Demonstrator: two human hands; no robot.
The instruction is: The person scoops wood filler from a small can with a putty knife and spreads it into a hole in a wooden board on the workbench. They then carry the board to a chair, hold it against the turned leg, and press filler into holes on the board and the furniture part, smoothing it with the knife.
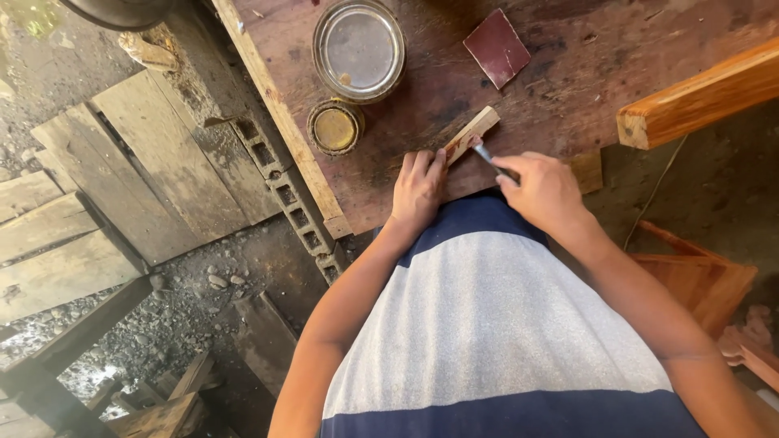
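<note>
A small wooden block lies on the tabletop near its front edge. The left hand presses flat on it, steadying it; the right hand pinches a thin blade against it. Two round tins sit beyond.

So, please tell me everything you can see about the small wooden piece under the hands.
The small wooden piece is a short, flat, pale strip with squared ends, reddish-brown stain near its lower end. It lies flat on the dark worn wooden table, angled from lower left to upper right. The left hand presses its lower end with the fingertips. The right hand holds a thin metal tool whose tip meets the strip near that stained end. The tool's exact kind cannot be told.
</note>
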